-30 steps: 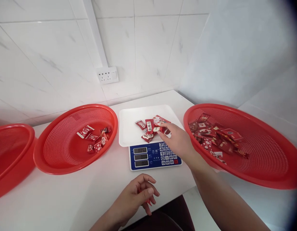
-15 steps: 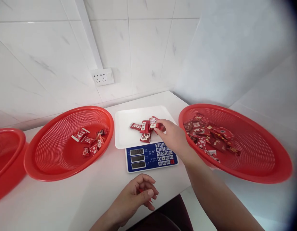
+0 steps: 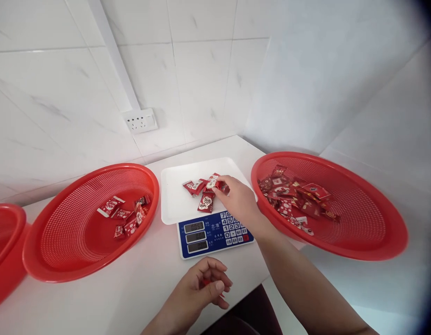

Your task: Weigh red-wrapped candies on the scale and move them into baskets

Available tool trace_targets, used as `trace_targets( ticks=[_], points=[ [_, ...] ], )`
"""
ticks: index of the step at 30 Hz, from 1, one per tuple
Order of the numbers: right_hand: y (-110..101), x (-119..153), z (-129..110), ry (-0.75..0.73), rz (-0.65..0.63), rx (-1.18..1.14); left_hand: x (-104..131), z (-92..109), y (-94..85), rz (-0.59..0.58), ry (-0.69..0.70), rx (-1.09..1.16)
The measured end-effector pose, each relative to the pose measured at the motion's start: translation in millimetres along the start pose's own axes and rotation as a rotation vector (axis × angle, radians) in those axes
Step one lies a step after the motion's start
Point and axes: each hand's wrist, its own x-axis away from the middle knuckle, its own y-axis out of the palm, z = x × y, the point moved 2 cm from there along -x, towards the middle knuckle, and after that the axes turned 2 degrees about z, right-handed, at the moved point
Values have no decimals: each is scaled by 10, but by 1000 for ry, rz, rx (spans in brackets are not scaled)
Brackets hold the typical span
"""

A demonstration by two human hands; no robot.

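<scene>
Several red candy packets (image 3: 206, 203) lie on the white tray (image 3: 173, 209) of a scale with a blue panel (image 3: 215, 237). My right hand (image 3: 236, 197) is over the right part of that pile, thumb and fingers pinched on a red packet (image 3: 213, 184). Below the scale, near the table's front edge, my left hand (image 3: 201, 291) is curled, palm turned inward, around something small and red, mostly hidden by the fingers.
A red basket (image 3: 62, 232) at the left holds several packets (image 3: 130, 225). Another red basket (image 3: 368, 228) at the right holds many more (image 3: 306, 195). Part of a third red basket (image 3: 9, 274) shows at the far left. A wall socket (image 3: 141, 121) is behind.
The view has shifted slightly. On the tray, the packets at the left and middle have changed position under my right hand. My left hand keeps its curled shape.
</scene>
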Motion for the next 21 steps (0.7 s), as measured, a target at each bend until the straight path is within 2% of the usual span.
trace_targets(
  ticks=[3, 8, 11, 15, 21],
  points=[
    [-43, 41, 14, -2, 4, -67, 14, 4, -45, 49, 3, 27],
    [60, 33, -62, -45, -152, -113, -12, -8, -61, 45, -21, 75],
    [134, -64, -88, -27, -97, -58, -18, -8, -23, 4, -5, 41],
    [104, -117, -47, 12, 16, -24, 2, -35, -48, 15, 15, 23],
    [90, -112, -65, -51, -97, 9, -3, -58, -121, 29, -6, 26]
  ],
)
